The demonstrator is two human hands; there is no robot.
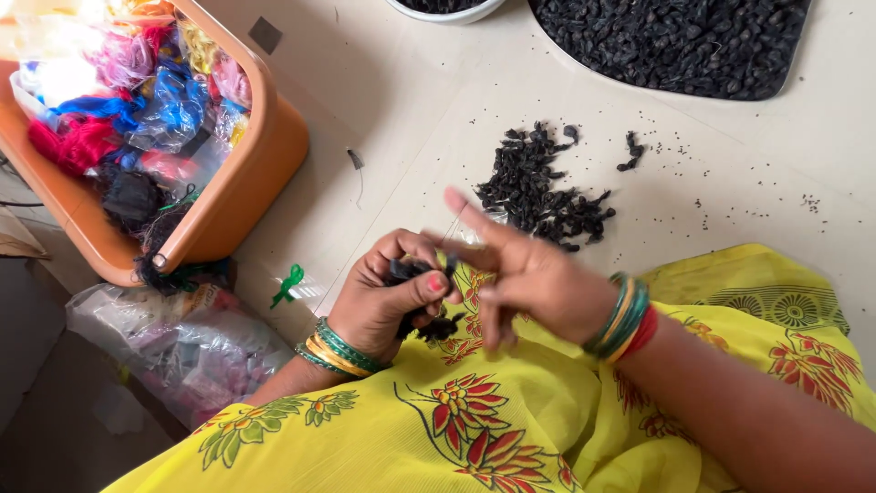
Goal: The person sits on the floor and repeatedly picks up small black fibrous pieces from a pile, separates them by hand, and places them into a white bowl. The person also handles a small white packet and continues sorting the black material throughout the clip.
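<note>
Left hand [388, 297] curled, pinching black tuft [408, 271]; right hand [525, 278] fingers splayed.

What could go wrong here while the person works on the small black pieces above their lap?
The black piece pinched in the left hand might slip into the yellow cloth. The right hand, blurred in motion, could scatter the small black pile across the floor.
</note>
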